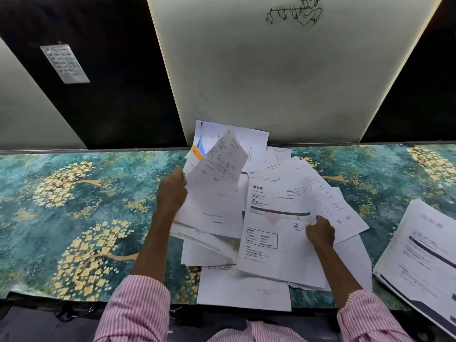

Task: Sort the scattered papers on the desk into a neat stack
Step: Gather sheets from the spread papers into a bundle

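Observation:
A loose heap of white printed papers point(246, 285) lies fanned over the middle of the desk. My left hand point(171, 193) grips the left edge of a raised sheet point(217, 183), which tilts up above the heap. My right hand point(320, 233) pinches the right edge of a large invoice sheet point(276, 230) with a dark bar and a boxed table. More sheets spread out under both, some hanging over the desk's front edge. A separate neater stack of papers point(419, 262) lies at the right end of the desk.
The desk wears a teal cloth with yellow flower trees point(74, 218). Behind it stand dark and pale wall panels point(283, 70); a small notice point(64, 64) is pinned at the left. Bare cloth shows left of the heap.

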